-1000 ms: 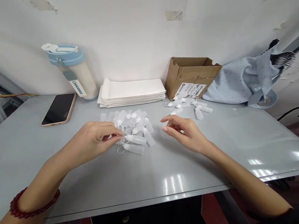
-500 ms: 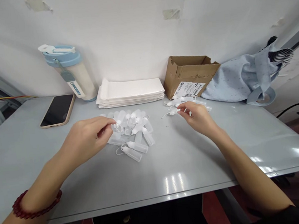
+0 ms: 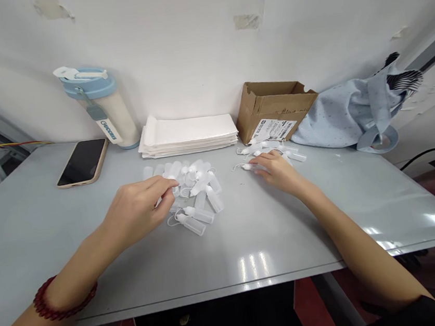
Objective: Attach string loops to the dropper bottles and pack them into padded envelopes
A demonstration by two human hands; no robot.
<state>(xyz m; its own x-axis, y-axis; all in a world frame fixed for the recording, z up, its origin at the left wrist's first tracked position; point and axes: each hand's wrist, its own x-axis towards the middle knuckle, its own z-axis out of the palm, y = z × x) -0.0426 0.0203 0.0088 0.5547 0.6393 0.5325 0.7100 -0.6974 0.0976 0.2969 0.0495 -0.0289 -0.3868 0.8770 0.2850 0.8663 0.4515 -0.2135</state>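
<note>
A pile of small translucent plastic squeeze bottles (image 3: 214, 200) with white caps and thin cap loops lies on the table. My left hand (image 3: 139, 206) is at the pile's left side, thumb and fingertips drawn together; anything between them is hidden. To the right, in front of the cardboard box, lies a smaller group of the same bottles (image 3: 297, 156). There my right hand (image 3: 277, 171) reaches down with its fingers closed over a squeeze bottle (image 3: 246, 166). That bottle's cap and loop stick out to the left; my fingers cover most of its body.
White padded envelopes (image 3: 194, 131) are stacked against the wall. An open cardboard box (image 3: 274, 109) and a light blue cloth bag (image 3: 338, 115) stand back right. A phone (image 3: 83, 162) and a blue-lidded tumbler (image 3: 107, 110) are back left. The grey table (image 3: 228, 256) ends at a front edge.
My left hand has shifted right and slightly nearer to me, over the pile's left part. My right hand has moved slightly left and down, its fingers now lying over a bottle.
</note>
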